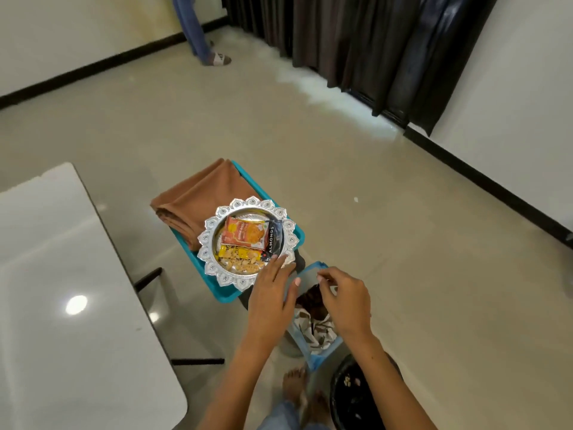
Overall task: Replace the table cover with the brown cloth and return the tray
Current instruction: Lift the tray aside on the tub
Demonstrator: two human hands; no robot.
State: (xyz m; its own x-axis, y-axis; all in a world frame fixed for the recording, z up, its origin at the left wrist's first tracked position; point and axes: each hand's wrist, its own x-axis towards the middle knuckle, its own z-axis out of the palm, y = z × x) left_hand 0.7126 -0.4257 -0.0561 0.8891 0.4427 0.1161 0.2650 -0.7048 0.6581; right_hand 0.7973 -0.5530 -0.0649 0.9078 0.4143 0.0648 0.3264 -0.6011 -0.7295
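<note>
Head view, looking down. At lower left of the frame we are seeing the white table (62, 274), its top bare and glossy. Near centre the teal bin (296, 234) is sitting on the floor, and the folded brown cloth (198, 193) is lying in its upper-left part, draping over the rim. The silver tray (214, 231) with scalloped edge is resting across the lower-right part of the bin, overlapping the cloth's corner; it is carrying an orange snack packet (245, 235), a dark almonds packet (273, 240) and a yellow packet (238, 254). The left hand (273, 293) is reaching in with fingers straight, fingertips touching the tray's lower-right rim, gripping nothing. The right hand (344, 296), just to the right, is pinching something small and dark between thumb and fingertips; we cannot tell what it is. It is hovering over a light blue basket (322, 356) holding crumpled patterned fabric (310, 330). At lower right a black bin (347, 398) is standing. At upper left another person's leg (192, 26) is showing; dark curtains (372, 41) are hanging at upper right.
</note>
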